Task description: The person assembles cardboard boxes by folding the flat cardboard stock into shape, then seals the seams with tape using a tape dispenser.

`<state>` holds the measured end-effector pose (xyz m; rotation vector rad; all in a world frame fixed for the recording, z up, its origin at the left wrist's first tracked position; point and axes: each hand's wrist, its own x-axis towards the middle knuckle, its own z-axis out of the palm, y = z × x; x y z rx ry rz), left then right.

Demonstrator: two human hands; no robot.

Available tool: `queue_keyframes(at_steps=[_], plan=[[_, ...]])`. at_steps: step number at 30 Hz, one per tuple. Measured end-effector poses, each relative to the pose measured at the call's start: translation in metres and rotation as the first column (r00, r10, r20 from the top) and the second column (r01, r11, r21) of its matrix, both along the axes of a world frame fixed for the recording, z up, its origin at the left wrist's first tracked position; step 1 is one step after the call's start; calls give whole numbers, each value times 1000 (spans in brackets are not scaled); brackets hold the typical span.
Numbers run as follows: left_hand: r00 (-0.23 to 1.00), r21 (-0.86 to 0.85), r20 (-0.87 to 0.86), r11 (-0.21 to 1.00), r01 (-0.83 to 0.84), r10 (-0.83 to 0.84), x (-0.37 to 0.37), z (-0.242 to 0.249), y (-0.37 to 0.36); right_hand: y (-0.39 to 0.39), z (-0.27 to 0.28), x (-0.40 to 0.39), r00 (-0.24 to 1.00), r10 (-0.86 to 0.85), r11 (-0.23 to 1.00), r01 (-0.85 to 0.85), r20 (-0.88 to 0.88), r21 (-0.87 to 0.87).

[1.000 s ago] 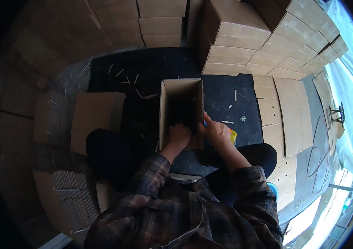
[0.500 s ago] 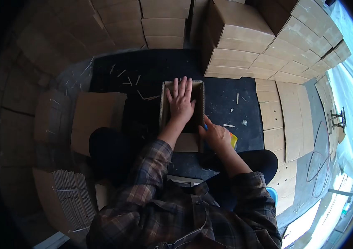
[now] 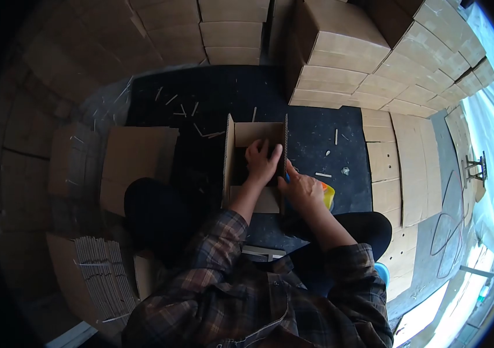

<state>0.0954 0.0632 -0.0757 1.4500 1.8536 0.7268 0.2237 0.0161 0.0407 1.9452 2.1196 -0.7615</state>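
A small open cardboard box stands between my knees, its side flaps up. My left hand reaches over the opening, fingers bent down into the box and thumb apart, near the right wall; nothing shows in it. Outside that wall, my right hand is wrapped round a tool with yellow, orange and blue parts, its thumb and index finger at the box edge. Most of the tool is hidden under the palm. The near flap lies below my left wrist.
Flat cardboard lies at the left, with a bundle of folded sheets nearer. Stacked cartons line the back. Scraps litter the black mat. More cardboard sheets cover the right side.
My left hand has drawn back from the far end of the box, and its fingers have bent down inside. The far flap has come into view. My right hand stays beside the right wall.
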Motion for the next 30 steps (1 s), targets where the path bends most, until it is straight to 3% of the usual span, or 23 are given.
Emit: queue_keyframes(at_steps=[1, 2, 6, 8, 9, 11, 15, 17, 19, 21, 23, 24, 27, 28, 30], plan=[[972, -82, 206, 992, -94, 109, 4, 10, 6, 0, 0, -2, 1000, 4, 1000, -4, 2, -8], [937, -170, 304, 978, -121, 169, 7, 20, 8, 0, 1, -3, 1000, 10, 1000, -10, 6, -16], [894, -99, 411, 983, -153, 180, 13, 32, 8, -1, -6, -4, 999, 36, 999, -36, 32, 14], [892, 69, 451, 998, -3, -29, 4, 23, 13, -2, -6, -6, 997, 59, 998, -60, 49, 36], [892, 69, 451, 998, -7, -25, 2, 30, 11, -2, -5, -6, 997, 63, 997, -65, 50, 37], [663, -40, 748, 997, 62, -12, 0, 50, 7, -1, -1, -4, 996, 84, 996, -85, 35, 31], [645, -80, 764, 992, 92, 2, -5, 52, 9, 0, -5, -5, 996, 84, 995, -85, 21, 53], [716, 32, 697, 999, 25, -40, -1, 53, 9, 2, -3, -6, 996, 79, 997, -80, 28, 21], [939, 382, 333, 898, -219, 88, 14, 14, 6, 3, 2, -6, 997, 70, 997, -70, 19, -24], [924, 432, 378, 870, -236, 63, 15, 5, 5, 3, 10, -6, 998, 62, 996, -61, 14, -67], [825, 274, 557, 917, -289, 93, 16, -1, 8, 0, 10, -7, 998, 54, 996, -53, 17, -75], [764, 236, 645, 948, -215, 13, 13, -7, 11, 3, 10, -7, 999, 50, 996, -49, 11, -70], [720, 302, 691, 928, -217, -57, 19, -43, 23, 2, 7, -9, 999, 34, 998, -35, -10, -46], [720, 302, 692, 929, -212, -60, 18, -28, 21, 2, 6, -10, 1000, 29, 998, -30, -10, -46], [600, 175, 798, 973, -149, -52, 15, 4, 16, 4, 3, -10, 997, 77, 996, -76, 31, -48]])
